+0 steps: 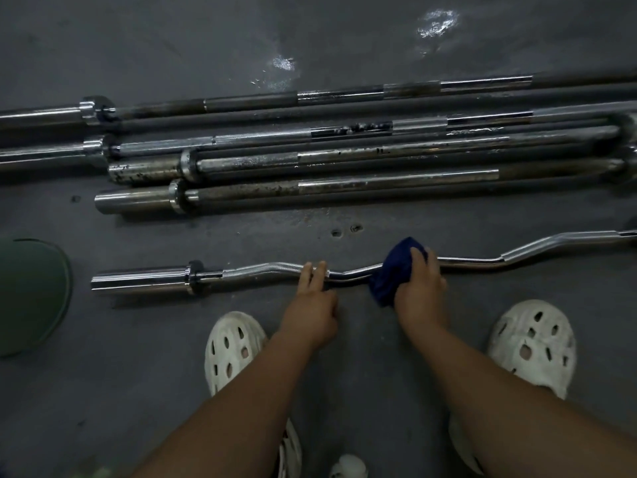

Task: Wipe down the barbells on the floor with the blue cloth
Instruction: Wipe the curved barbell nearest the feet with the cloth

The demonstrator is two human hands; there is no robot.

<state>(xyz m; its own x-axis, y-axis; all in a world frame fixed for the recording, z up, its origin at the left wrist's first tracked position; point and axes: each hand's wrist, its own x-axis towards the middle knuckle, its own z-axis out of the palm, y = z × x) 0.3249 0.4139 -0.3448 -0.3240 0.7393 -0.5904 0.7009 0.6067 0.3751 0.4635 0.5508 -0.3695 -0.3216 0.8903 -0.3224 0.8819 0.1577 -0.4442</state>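
Dark grey floor (344,39), scuffed and glinting. On it lie four straight barbells (344,186) side by side, tarnished and spotted. Nearer lies one shiny curl bar (255,270). The left hand (310,298) rests straight fingers on the bar. The right hand (418,288) grips one bunched blue cloth (393,270) at its middle bend.

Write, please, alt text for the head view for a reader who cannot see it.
The person's right hand grips a blue cloth against a curved barbell on the grey floor, while the left hand rests straight fingers on the bar beside it. Several straight barbells lie beyond, and white clogs show below.
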